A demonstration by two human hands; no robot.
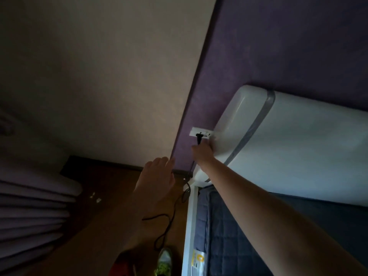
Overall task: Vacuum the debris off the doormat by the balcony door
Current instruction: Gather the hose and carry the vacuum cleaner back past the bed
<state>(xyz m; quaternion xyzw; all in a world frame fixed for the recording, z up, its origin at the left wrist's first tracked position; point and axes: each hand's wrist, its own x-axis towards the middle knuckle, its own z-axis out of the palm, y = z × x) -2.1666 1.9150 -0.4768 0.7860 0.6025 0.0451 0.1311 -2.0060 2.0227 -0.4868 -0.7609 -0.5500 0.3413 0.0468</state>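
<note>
My right hand (pixel 201 154) reaches to the purple wall and grips the black power plug (pixel 198 137) at the white wall socket (pixel 200 132). Its black cord (pixel 169 220) runs down the wall and loops across the wooden floor. My left hand (pixel 157 176) is stretched out flat with straight fingers, its fingertips touching the wall corner. A dark doormat (pixel 69 166) lies on the floor by the far wall, dim and partly hidden. Small white scraps of debris (pixel 95 197) lie on the floor near it. The vacuum is out of view.
A bed with a white headboard (pixel 278 148) and a blue quilted mattress (pixel 229 236) fills the right side. Folded pale curtains (pixel 29 206) hang at the left. A green and white shoe (pixel 164 261) sits on the floor at the bottom.
</note>
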